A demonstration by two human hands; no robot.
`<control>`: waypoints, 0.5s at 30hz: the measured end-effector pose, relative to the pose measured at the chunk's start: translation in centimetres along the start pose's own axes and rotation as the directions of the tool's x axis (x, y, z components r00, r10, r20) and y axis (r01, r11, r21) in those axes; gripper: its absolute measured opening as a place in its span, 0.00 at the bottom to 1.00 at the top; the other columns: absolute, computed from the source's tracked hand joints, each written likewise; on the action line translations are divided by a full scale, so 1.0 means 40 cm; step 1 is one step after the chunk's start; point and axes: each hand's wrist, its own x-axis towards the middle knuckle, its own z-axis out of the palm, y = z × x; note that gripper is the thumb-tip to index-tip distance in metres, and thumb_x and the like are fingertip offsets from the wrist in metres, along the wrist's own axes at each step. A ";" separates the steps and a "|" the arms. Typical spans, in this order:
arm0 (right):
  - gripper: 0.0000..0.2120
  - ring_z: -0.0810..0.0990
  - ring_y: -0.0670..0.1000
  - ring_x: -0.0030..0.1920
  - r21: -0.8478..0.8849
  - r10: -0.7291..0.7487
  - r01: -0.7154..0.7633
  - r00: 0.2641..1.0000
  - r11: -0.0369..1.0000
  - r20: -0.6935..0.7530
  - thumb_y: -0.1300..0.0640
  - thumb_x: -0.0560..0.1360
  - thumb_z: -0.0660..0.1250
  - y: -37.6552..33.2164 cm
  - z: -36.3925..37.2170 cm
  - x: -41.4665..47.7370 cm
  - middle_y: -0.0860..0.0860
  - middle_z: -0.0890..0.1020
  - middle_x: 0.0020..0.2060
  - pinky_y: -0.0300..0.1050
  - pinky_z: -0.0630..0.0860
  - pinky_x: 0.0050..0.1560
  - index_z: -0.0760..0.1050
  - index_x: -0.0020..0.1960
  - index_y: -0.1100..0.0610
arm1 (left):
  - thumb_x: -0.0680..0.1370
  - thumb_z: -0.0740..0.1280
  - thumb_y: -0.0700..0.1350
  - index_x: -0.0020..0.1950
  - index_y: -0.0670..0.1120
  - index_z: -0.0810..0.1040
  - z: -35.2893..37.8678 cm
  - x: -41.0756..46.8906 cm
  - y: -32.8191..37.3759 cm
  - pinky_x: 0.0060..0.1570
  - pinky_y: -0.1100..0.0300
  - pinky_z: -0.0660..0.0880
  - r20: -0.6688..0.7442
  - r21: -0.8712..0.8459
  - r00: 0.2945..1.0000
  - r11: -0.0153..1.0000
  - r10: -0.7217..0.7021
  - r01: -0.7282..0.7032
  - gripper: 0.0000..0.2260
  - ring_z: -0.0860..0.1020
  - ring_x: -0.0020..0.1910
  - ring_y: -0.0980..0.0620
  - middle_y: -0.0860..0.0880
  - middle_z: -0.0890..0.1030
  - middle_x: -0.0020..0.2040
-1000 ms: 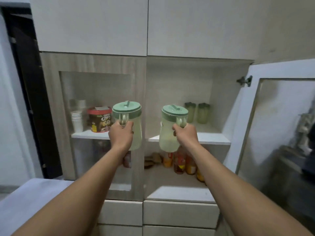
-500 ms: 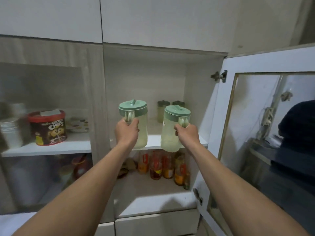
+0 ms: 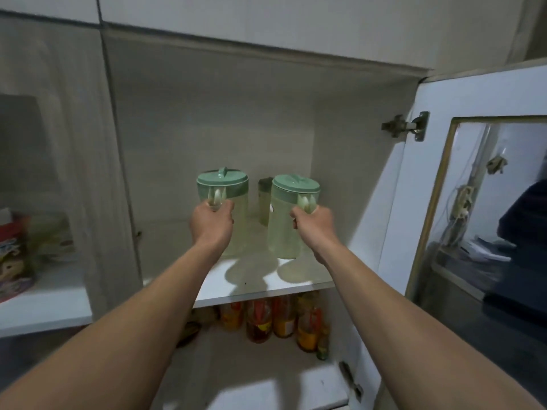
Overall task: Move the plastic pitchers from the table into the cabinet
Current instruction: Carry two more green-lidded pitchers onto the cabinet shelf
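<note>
Two pale green plastic pitchers with darker green lids are inside the open cabinet compartment, above its white shelf (image 3: pixel 254 287). My left hand (image 3: pixel 211 221) grips the handle of the left pitcher (image 3: pixel 223 184). My right hand (image 3: pixel 313 224) grips the handle of the right pitcher (image 3: pixel 285 223). Both pitchers are upright, side by side and apart. Their shadows fall on the shelf below them; whether their bases touch it I cannot tell. Behind them stands another green-lidded container (image 3: pixel 264 202), mostly hidden.
The cabinet door (image 3: pixel 473 173) with a glass pane hangs open at right. Several bottles (image 3: pixel 275 319) of orange and red liquid fill the shelf below. At left, behind a closed glass door, sits a red-lidded tub (image 3: pixel 13 258).
Both hands have carried the pitchers forward into the open compartment and lower toward the shelf. The view has moved closer and to the right.
</note>
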 end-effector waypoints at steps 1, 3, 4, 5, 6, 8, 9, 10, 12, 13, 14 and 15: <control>0.06 0.77 0.50 0.34 -0.002 -0.004 0.004 1.000 1.000 0.000 0.58 0.74 0.68 0.008 0.017 0.033 0.51 0.80 0.33 0.44 0.72 0.38 0.79 0.38 0.55 | 0.73 0.66 0.49 0.43 0.43 0.81 0.016 0.030 -0.011 0.42 0.49 0.78 -0.017 0.006 1.000 1.000 0.003 -0.002 0.10 0.82 0.38 0.43 0.45 0.82 0.34; 0.07 0.76 0.50 0.33 -0.022 -0.010 0.010 1.000 1.000 0.011 0.58 0.75 0.68 0.030 0.058 0.106 0.51 0.79 0.32 0.44 0.71 0.36 0.78 0.38 0.55 | 0.72 0.67 0.50 0.42 0.42 0.81 0.052 0.090 -0.039 0.42 0.48 0.79 -0.041 0.029 0.999 1.000 0.004 -0.003 0.11 0.82 0.39 0.41 0.43 0.83 0.36; 0.07 0.76 0.51 0.33 -0.028 -0.011 0.012 1.000 1.000 0.024 0.58 0.75 0.67 0.043 0.081 0.144 0.51 0.79 0.32 0.44 0.71 0.37 0.77 0.38 0.55 | 0.72 0.67 0.50 0.42 0.42 0.81 0.072 0.120 -0.056 0.41 0.48 0.79 -0.048 0.026 0.999 1.000 0.003 -0.001 0.11 0.83 0.40 0.40 0.42 0.83 0.36; 0.07 0.76 0.52 0.34 -0.028 -0.007 0.008 0.999 1.000 0.039 0.57 0.76 0.67 0.058 0.105 0.183 0.52 0.78 0.33 0.44 0.71 0.37 0.76 0.39 0.55 | 0.73 0.67 0.50 0.42 0.42 0.81 0.093 0.152 -0.074 0.42 0.48 0.79 -0.057 0.026 0.998 1.000 0.000 0.001 0.11 0.83 0.40 0.39 0.42 0.83 0.36; 0.08 0.76 0.52 0.35 -0.026 0.000 0.001 0.999 1.000 0.049 0.57 0.76 0.67 0.072 0.128 0.216 0.52 0.77 0.34 0.45 0.72 0.38 0.75 0.39 0.55 | 0.73 0.68 0.50 0.41 0.43 0.81 0.110 0.177 -0.087 0.43 0.47 0.79 -0.066 0.031 0.998 0.999 -0.003 0.005 0.10 0.83 0.41 0.39 0.42 0.83 0.37; 0.08 0.77 0.53 0.36 -0.039 0.012 -0.009 0.997 0.999 0.079 0.56 0.77 0.67 0.106 0.179 0.289 0.53 0.78 0.35 0.46 0.74 0.40 0.74 0.40 0.56 | 0.71 0.67 0.51 0.39 0.46 0.79 0.148 0.241 -0.125 0.46 0.46 0.80 -0.087 0.044 0.996 0.999 -0.008 0.011 0.09 0.83 0.41 0.40 0.42 0.84 0.39; 0.07 0.77 0.53 0.37 -0.037 0.015 -0.011 0.995 0.999 0.103 0.57 0.78 0.67 0.123 0.203 0.323 0.53 0.78 0.36 0.47 0.75 0.41 0.75 0.41 0.56 | 0.69 0.66 0.51 0.38 0.47 0.78 0.165 0.271 -0.142 0.46 0.45 0.80 -0.095 0.041 0.995 0.999 -0.008 0.012 0.08 0.82 0.42 0.39 0.42 0.83 0.39; 0.05 0.78 0.53 0.38 -0.028 0.017 -0.014 0.992 1.000 0.127 0.58 0.77 0.67 0.138 0.226 0.355 0.53 0.79 0.37 0.48 0.76 0.42 0.77 0.43 0.57 | 0.67 0.65 0.51 0.39 0.47 0.78 0.178 0.299 -0.159 0.47 0.45 0.80 -0.098 0.045 0.995 0.999 -0.015 0.020 0.09 0.82 0.43 0.38 0.42 0.83 0.40; 0.04 0.79 0.54 0.39 -0.038 0.006 0.000 0.988 0.999 0.152 0.58 0.76 0.68 0.167 0.273 0.419 0.53 0.81 0.38 0.51 0.78 0.45 0.79 0.45 0.58 | 0.66 0.64 0.53 0.44 0.45 0.81 0.202 0.354 -0.196 0.48 0.45 0.80 -0.107 0.078 0.994 0.996 -0.033 0.042 0.15 0.83 0.45 0.38 0.42 0.84 0.43; 0.05 0.80 0.56 0.39 -0.054 0.001 0.007 0.989 0.999 0.149 0.57 0.76 0.68 0.178 0.294 0.445 0.55 0.82 0.39 0.53 0.79 0.46 0.80 0.45 0.59 | 0.66 0.64 0.55 0.46 0.44 0.82 0.211 0.375 -0.212 0.50 0.45 0.80 -0.116 0.086 0.992 0.995 -0.045 0.055 0.18 0.83 0.46 0.38 0.41 0.85 0.45; 0.06 0.81 0.57 0.40 -0.058 -0.001 0.010 0.990 0.998 0.144 0.56 0.76 0.69 0.192 0.323 0.481 0.56 0.82 0.39 0.55 0.80 0.47 0.80 0.44 0.59 | 0.66 0.64 0.55 0.49 0.44 0.82 0.224 0.405 -0.233 0.50 0.44 0.80 -0.140 0.086 0.989 0.994 -0.057 0.070 0.20 0.83 0.46 0.39 0.40 0.85 0.46; 0.07 0.81 0.58 0.40 -0.053 -0.005 0.012 0.990 0.999 0.139 0.56 0.75 0.69 0.206 0.349 0.513 0.57 0.82 0.39 0.57 0.80 0.47 0.79 0.41 0.58 | 0.66 0.64 0.56 0.50 0.43 0.82 0.235 0.431 -0.251 0.51 0.44 0.80 -0.162 0.079 0.985 0.994 -0.065 0.078 0.21 0.83 0.47 0.39 0.40 0.85 0.47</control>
